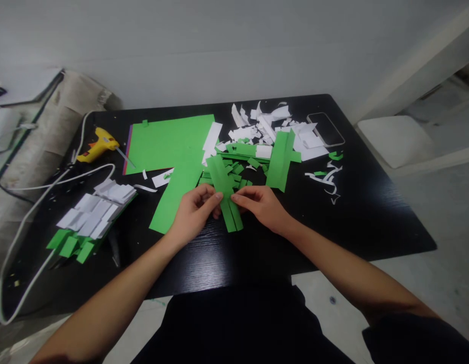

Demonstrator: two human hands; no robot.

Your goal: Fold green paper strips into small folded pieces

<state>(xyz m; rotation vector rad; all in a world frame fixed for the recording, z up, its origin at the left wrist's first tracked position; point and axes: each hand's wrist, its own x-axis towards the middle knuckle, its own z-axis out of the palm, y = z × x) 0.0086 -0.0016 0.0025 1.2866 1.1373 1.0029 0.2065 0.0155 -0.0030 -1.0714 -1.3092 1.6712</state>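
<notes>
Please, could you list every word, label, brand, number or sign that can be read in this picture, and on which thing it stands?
There is no text that I can read here.
Green paper strip between the left hand and right hand: no print visible.
Yellow glue gun: any marking is too small or blurred to read.
Phone: dark screen, nothing legible.
White scraps: no legible writing.

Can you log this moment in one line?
left hand: holds green strip; right hand: holds same strip; strip: near end slit; glue gun: on table
</notes>
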